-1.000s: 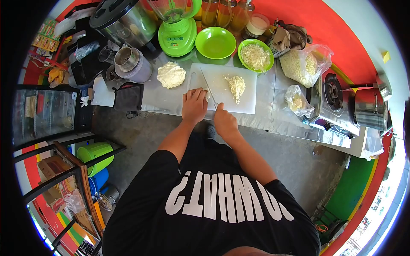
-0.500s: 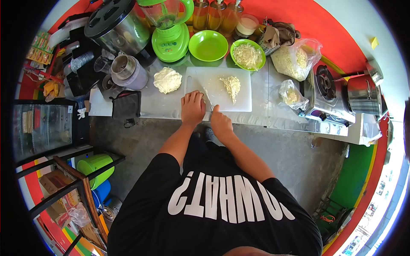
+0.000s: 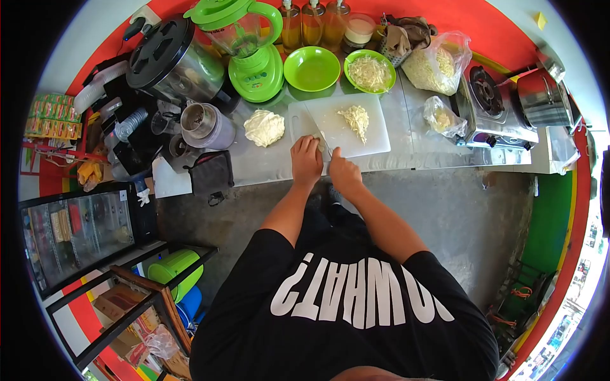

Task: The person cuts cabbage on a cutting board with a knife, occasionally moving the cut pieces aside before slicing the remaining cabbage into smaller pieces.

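On the white cutting board, my right hand is closed around the handle of a knife, its blade pointing away from me and to the left. Just left of the blade, my left hand has its fingers curled down on a small pale piece of cabbage, mostly hidden under the fingertips. A pile of shredded cabbage lies on the board right of the knife. Left of the board, a larger cut chunk of cabbage rests on the metal table.
Behind the board stand a green blender, a green bowl and a green bowl of shreds. Plastic bags of shreds and a gas stove are at right. A metal-topped container and black pouch sit left.
The whole view has shifted, so the table and both hands appear farther right. My hands remain at the board's near edge, knife and cabbage still held, with only slight movement between them.
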Motion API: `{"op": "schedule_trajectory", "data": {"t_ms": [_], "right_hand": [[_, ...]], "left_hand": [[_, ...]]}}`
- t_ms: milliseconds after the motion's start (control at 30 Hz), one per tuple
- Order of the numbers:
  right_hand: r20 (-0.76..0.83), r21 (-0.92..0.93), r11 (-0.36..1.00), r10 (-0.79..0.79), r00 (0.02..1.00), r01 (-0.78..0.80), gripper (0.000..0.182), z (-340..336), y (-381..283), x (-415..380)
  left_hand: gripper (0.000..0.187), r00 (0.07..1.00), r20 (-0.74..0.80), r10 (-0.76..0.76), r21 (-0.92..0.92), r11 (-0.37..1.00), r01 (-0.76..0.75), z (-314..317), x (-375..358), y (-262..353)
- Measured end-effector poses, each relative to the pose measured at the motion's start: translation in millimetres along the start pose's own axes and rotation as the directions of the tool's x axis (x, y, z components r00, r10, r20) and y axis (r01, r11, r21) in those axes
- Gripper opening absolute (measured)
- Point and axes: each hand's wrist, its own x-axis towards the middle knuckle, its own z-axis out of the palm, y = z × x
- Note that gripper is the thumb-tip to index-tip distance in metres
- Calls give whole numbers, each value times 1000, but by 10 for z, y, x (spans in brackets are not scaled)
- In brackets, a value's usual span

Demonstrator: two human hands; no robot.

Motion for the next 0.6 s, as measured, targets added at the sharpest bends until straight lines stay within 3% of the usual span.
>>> {"op": "schedule_trajectory", "data": {"t_ms": [67, 133, 167, 233, 367, 467, 600], "right_hand": [[3, 15, 1000, 12, 1000, -12, 48, -98, -29, 35], [2, 12, 1000, 21, 1000, -21, 44, -147, -86, -96], [-3, 10, 999, 31, 1000, -31, 41, -144, -113, -165], [-21, 10, 997, 73, 997, -73, 36, 35, -160, -252], [-63, -13, 997, 78, 995, -79, 34, 152, -179, -196], [22, 65, 995, 80, 997, -81, 42, -30, -179, -135], [21, 80, 990, 113, 993, -114, 40, -55, -244, -272]], "left_hand": [[19, 1000, 16, 4, -22, 1000, -4, -31, 11, -70], [28, 971, 219, 94, -60, 995, -83, -137, 60, -186], [28, 971, 221, 95, -63, 995, -83, -188, 72, -234], [28, 943, 269, 198, 34, 976, -214, -279, 133, -287], [27, 955, 226, 190, 57, 976, -208, -274, 138, -310], [26, 956, 248, 158, 70, 981, -180, -306, 162, -281], [26, 957, 244, 155, 51, 984, -173, -281, 157, -307]]}}
